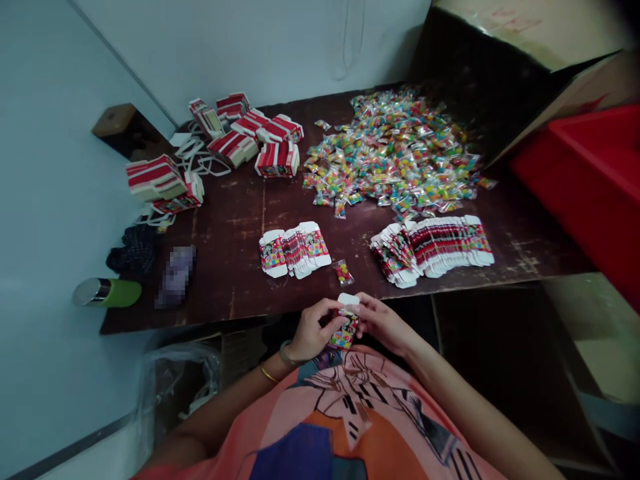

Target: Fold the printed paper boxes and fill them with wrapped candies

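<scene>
Close to my body, past the table's front edge, both hands hold one small printed candy box [343, 337] with a white flap at its top. My left hand [313, 328] grips its left side, thumb across the printed front. The fingers of my right hand [383, 323] close on the upper right side by the flap. Just beyond my hands lies a single clear packet of coloured candies [343, 272]. A short fanned row of flat boxes [296, 250] is at the left, and a longer fanned row [440, 243] at the right.
A large heap of candy packets [400, 147] covers the back right of the table [225, 247]. Bundled red-and-white boxes [277, 159] sit back left. A green bottle [115, 293], dark cloth [133, 250] and blurred object [176, 277] lie left; a red bin [590, 180] stands right.
</scene>
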Demonstrator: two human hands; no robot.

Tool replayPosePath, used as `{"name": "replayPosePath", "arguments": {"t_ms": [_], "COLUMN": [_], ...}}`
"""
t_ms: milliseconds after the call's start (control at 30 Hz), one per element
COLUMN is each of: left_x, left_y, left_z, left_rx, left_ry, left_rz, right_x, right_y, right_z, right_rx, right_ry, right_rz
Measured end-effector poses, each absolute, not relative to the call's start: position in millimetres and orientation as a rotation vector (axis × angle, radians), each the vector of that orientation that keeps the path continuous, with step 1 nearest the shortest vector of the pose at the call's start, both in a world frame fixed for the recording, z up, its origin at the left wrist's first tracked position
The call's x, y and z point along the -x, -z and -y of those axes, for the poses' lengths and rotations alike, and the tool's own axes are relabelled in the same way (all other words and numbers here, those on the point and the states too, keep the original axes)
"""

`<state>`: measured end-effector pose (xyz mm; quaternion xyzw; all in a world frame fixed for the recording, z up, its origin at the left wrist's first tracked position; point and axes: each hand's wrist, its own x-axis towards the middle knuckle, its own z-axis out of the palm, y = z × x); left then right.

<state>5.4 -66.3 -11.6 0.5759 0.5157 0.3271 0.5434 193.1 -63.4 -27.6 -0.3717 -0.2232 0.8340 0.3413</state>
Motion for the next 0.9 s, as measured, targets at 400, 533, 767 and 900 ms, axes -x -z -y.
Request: {"name": "replayPosePath", "arguments": {"t_ms": [400,533,767,900], "left_x": [-21,-17,-3,0], "left_y": [-2,2,1,-3], "left_z": [64,58,57,58], "left_rx": [-0.351,-0.343,-0.657,-0.766], "left_ry": [-0.674,-0.655,-0.530,-0.489], "left_rz": [-0.904,-0.895,-0.804,-0.779], "right_x": [-194,-192,-195,-203], "right_y": [-6,-10,10,4], "right_z": [37,45,46,41], "right_rx": [1.053,1.071,1.145,1.134], "right_ry": [-1.889,-1.587,-1.573,-1.550], "right_rz": [1.515,1.681,1.542,1.619]}}
